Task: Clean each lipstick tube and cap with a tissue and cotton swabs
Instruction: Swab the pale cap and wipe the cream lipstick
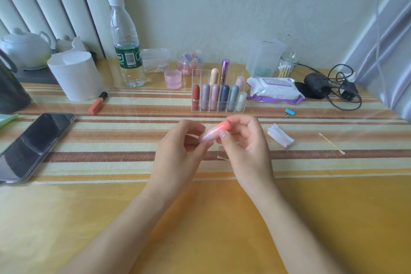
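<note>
the left hand (182, 142) and right hand (243, 140) pinch one coral-pink lipstick (211, 132) just above the table (200, 229), near the organizer (219, 109) where the other tubes stand, so most work likely remains. the tissue (280, 135) and cotton swab (331, 143) lie right within reach; open room is nearward, with the phone (33, 144) well left.

lipstick (214, 131): partly covered by fingers of the left hand (180, 147) and right hand (244, 142); cap seam too blurred to tell.
cotton swab (222, 158): one short end shows; the rest lies under the right hand.
phone (33, 144): near corner cut off by the left edge.
bottle label (127, 56): print too small to read.
</note>
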